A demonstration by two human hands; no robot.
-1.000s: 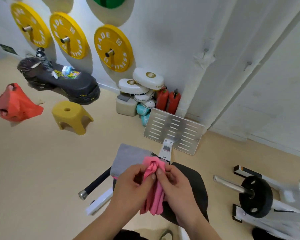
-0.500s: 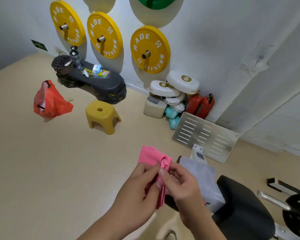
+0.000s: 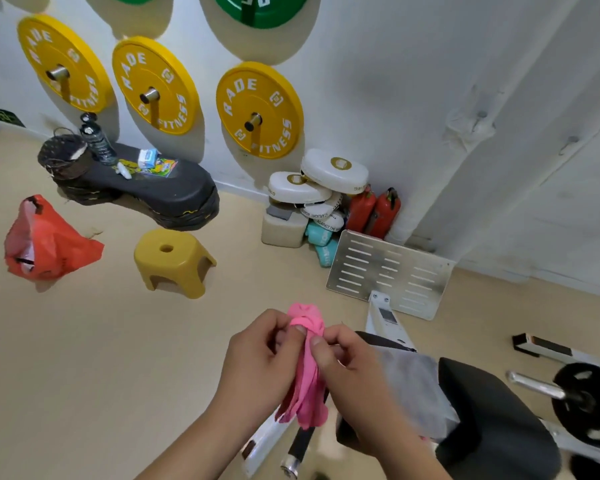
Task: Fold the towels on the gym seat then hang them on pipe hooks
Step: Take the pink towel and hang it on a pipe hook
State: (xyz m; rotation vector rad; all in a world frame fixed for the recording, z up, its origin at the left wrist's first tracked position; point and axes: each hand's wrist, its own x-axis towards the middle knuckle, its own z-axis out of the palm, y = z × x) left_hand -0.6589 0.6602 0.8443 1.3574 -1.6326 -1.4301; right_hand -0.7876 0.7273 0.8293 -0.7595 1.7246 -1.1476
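Our left hand point(image 3: 257, 358) and right hand point(image 3: 354, 372) both pinch the bunched pink towel point(image 3: 307, 393) at its top, the rest hanging. At three o'clock from it a grey towel point(image 3: 420, 386) lies on the black seat point(image 3: 492, 420).

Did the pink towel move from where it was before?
Yes. The pink cloth towel, once over the black padded gym seat, now hangs to its left, beyond the seat's edge.

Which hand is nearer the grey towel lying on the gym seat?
Right. The right hand pinches the pink towel just beside the grey towel; the left hand grips the pink towel's far side, farther away.
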